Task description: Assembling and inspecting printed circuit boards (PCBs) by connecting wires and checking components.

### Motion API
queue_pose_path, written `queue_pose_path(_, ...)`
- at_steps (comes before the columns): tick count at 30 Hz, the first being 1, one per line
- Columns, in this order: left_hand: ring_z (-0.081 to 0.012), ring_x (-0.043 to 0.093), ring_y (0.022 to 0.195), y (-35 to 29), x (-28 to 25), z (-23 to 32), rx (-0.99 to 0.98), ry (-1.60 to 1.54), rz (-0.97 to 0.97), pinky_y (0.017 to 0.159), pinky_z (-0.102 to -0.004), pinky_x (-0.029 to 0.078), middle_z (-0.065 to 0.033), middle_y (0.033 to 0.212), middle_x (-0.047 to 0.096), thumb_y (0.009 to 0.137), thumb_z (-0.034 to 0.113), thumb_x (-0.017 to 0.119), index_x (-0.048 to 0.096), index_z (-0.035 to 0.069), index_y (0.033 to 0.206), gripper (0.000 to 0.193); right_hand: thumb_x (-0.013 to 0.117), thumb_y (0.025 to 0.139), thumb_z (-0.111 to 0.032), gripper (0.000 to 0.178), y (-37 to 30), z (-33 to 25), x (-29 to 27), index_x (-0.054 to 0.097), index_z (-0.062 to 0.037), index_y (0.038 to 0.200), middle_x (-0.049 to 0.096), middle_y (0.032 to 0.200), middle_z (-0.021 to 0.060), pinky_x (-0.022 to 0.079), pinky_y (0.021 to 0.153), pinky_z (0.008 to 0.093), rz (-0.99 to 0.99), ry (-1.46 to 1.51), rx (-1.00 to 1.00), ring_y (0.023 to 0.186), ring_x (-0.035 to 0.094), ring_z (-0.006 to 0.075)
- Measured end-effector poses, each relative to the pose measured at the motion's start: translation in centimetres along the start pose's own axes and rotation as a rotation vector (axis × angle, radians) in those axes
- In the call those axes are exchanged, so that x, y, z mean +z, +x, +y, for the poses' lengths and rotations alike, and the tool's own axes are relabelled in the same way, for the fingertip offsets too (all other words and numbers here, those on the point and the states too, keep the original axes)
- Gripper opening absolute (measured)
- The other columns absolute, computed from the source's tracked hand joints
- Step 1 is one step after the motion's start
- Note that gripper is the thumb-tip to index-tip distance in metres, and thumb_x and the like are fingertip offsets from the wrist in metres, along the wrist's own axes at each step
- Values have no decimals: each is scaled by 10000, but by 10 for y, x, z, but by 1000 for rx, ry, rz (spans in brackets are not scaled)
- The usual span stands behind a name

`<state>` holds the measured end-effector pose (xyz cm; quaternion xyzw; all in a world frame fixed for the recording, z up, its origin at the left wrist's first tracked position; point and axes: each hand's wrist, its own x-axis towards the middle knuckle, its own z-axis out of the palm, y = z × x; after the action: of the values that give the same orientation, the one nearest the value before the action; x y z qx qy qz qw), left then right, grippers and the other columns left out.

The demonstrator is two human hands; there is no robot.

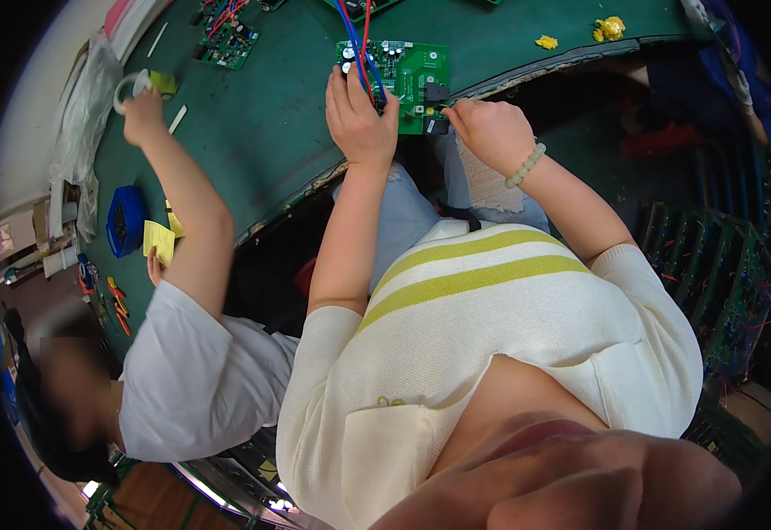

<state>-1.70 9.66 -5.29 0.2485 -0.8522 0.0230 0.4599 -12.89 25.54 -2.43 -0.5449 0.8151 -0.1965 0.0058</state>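
Note:
A green circuit board (414, 60) with red and blue wires (367, 35) rising from it lies at the table's near edge. My left hand (361, 124) grips its left side, fingers over the edge and thumb beside the wires. At the board's right edge, next to some black components (437, 93), my right hand (496, 132) is closed in a pinch. Whatever sits between those fingertips is too small to make out. A bracelet of pale beads (527, 166) circles my right wrist.
On my left a co-worker's hand (143, 115) holds a white ring-shaped thing; their other hand has yellow paper (159, 242). A blue box (126, 221), pliers (119, 305) and another wired board (226, 44) lie leftward. Yellow crumpled bits (609, 29) are far right. Racked boards (712, 274) stand right.

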Motion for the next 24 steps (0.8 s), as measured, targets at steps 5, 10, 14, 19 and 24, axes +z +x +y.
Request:
queue_pose_path(5, -394, 547, 1075, -5, 3, -5, -13, -27, 15, 894, -436, 467, -241, 1181, 545, 690, 142, 686, 501, -7, 1210, 571, 527, 916, -311, 332, 0, -4, 7, 577, -69, 694, 601, 573, 125, 505, 489, 403, 20, -108, 7, 518, 612, 302)
queue_pose_path(10, -391, 548, 1075, -4, 3, -4, -16, -35, 20, 893, -435, 468, -236, 1179, 546, 685, 142, 687, 506, -4, 1202, 567, 516, 917, -315, 335, 6, 3, -1, 594, -68, 704, 609, 588, 126, 511, 504, 401, -51, -77, -21, 549, 623, 304)
queue_pose_path(14, -398, 553, 1051, -2, 1, -4, -9, -29, 4, 894, -436, 470, -242, 1159, 554, 687, 127, 709, 494, -29, 1196, 574, 510, 915, -328, 344, 12, 4, -5, 619, -68, 717, 622, 615, 133, 520, 540, 409, -155, -76, -12, 593, 636, 309)
queue_pose_path(19, -396, 554, 1050, -1, 1, -3, -11, -32, 1, 889, -434, 471, -240, 1158, 555, 685, 125, 708, 493, -23, 1199, 577, 519, 908, -331, 342, 19, 14, -6, 632, -66, 723, 626, 634, 141, 523, 580, 423, -198, -18, -48, 627, 638, 322)
queue_pose_path(24, -385, 546, 1079, -3, 3, -4, -24, -35, 12, 891, -428, 470, -232, 1176, 547, 673, 138, 690, 514, 0, 1192, 565, 538, 898, -309, 328, 21, 19, -3, 613, -60, 698, 599, 612, 138, 487, 564, 434, -178, 60, -92, 614, 611, 331)
